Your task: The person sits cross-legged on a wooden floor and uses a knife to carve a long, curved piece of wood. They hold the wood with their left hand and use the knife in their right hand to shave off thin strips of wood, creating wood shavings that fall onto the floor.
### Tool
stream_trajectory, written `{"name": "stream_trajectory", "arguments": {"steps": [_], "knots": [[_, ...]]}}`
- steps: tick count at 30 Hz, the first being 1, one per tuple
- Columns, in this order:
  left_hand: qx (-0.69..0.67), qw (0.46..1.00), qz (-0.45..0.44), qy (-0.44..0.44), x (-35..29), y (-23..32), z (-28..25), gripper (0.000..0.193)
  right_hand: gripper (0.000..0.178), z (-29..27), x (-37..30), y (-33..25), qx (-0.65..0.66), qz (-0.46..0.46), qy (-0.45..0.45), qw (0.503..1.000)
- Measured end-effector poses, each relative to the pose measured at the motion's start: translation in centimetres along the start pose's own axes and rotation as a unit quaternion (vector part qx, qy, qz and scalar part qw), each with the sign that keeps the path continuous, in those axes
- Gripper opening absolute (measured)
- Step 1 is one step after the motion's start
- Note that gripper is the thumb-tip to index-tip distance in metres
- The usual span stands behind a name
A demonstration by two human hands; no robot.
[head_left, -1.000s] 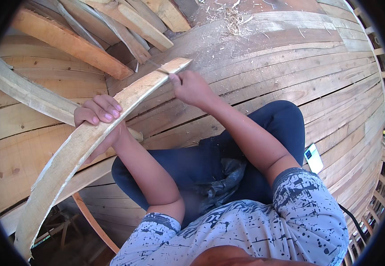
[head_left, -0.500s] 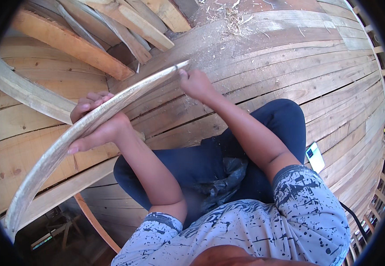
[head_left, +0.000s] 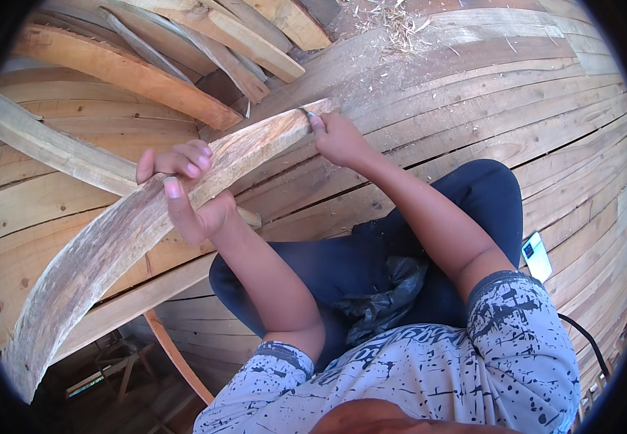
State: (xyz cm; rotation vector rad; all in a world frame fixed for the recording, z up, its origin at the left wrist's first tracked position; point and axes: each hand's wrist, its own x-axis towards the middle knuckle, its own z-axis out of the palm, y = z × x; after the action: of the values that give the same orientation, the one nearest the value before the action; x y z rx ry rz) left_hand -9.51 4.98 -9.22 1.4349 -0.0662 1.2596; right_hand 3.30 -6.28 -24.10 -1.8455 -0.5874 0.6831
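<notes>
A long curved wooden plank (head_left: 114, 220) slants across in front of me, its broad, rough, brown-streaked face turned up. My left hand (head_left: 194, 199) cradles it near the middle from beneath. The fingers curl up past the far edge, and the thumb sticks up on the near side. At the plank's upper right end, my right hand (head_left: 342, 139) is closed, with the thumb against the edge. A small dark strip (head_left: 303, 111) crosses the plank beside that thumb; I cannot make out what it is.
Several rough boards (head_left: 129, 72) lie stacked at the upper left, above another curved timber (head_left: 60, 148). Wood shavings (head_left: 400, 32) are scattered on the plank floor (head_left: 436, 112). A phone (head_left: 537, 257) lies right of my knee. At lower left, a dark drop opens beyond a beam (head_left: 140, 300).
The curved plank has rolled so that its broad face shows instead of its narrow edge. My left thumb has come up from along the near side. The right hand stays at the plank's end.
</notes>
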Motion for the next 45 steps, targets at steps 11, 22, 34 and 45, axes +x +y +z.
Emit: {"name": "stream_trajectory", "arguments": {"steps": [11, 22, 34, 45], "knots": [[-0.053, 0.997, -0.013, 0.063, 0.3, -0.4, 0.7, 0.018, 0.047, -1.3, -0.6, -1.0, -0.045, 0.018, -0.042, 0.998], [0.038, 0.943, -0.011, 0.33, 0.2, -0.8, 1.3, 0.018, 0.043, -0.6, -3.5, -3.7, -0.102, -0.084, -0.046, 0.99], [0.011, 0.955, -0.015, 0.296, 0.4, -0.9, 0.8, 0.018, 0.04, -0.9, -1.2, -1.0, -0.108, -0.014, -0.01, 0.994], [0.007, 0.95, -0.001, 0.313, 0.6, -0.8, 0.8, 0.018, 0.039, -0.5, -2.9, -3.9, -0.18, -0.061, -0.023, 0.981]]}}
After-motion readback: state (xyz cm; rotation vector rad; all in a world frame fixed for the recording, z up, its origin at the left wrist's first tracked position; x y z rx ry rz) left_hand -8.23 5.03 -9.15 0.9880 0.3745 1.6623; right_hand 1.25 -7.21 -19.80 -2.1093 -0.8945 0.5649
